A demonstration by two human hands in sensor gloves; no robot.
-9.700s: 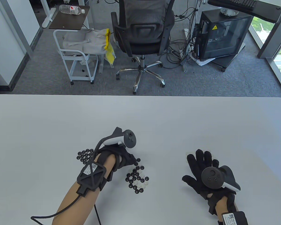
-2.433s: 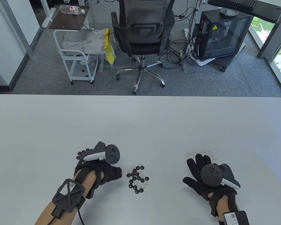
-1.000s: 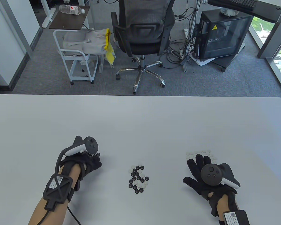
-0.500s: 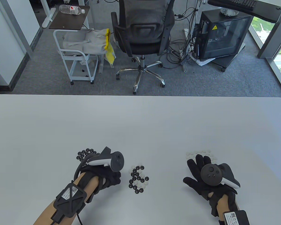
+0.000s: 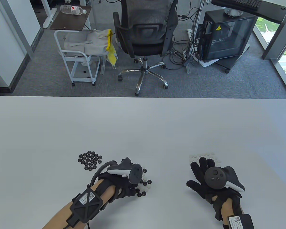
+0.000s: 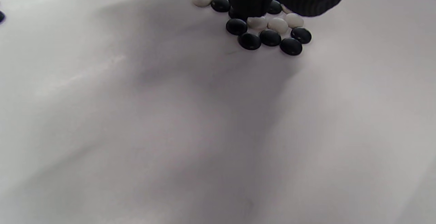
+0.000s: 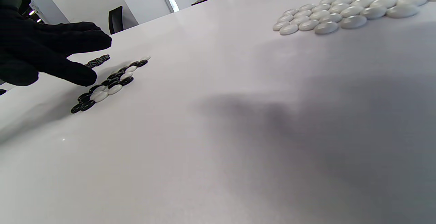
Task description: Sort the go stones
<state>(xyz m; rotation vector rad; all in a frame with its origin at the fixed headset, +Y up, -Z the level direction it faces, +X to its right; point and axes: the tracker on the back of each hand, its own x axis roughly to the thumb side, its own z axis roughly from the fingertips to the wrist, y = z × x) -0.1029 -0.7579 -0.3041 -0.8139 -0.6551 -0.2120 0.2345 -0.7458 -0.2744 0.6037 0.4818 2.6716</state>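
A mixed pile of black and white Go stones [image 5: 145,184] lies at the table's front centre. My left hand [image 5: 127,188] hangs over its left part; in the left wrist view a gloved fingertip [image 6: 246,2] touches a black stone in the mixed pile [image 6: 270,29]. The right wrist view shows the left hand [image 7: 54,55] with fingers stretched out and apart above the pile [image 7: 109,84], nothing pinched. The sorted black stones [image 5: 90,161] lie to the left. My right hand [image 5: 202,168] rests flat with fingers spread, its tips at the sorted white stones [image 5: 206,157] [image 7: 347,12].
The white table [image 5: 143,124] stretches far behind the piles. Beyond its far edge stand an office chair [image 5: 144,35], a white cart [image 5: 78,57] and a black computer case [image 5: 225,35] on the carpet.
My left hand went left to the black group a second ago, then came back right onto the mixed pile. The right hand has stayed still.
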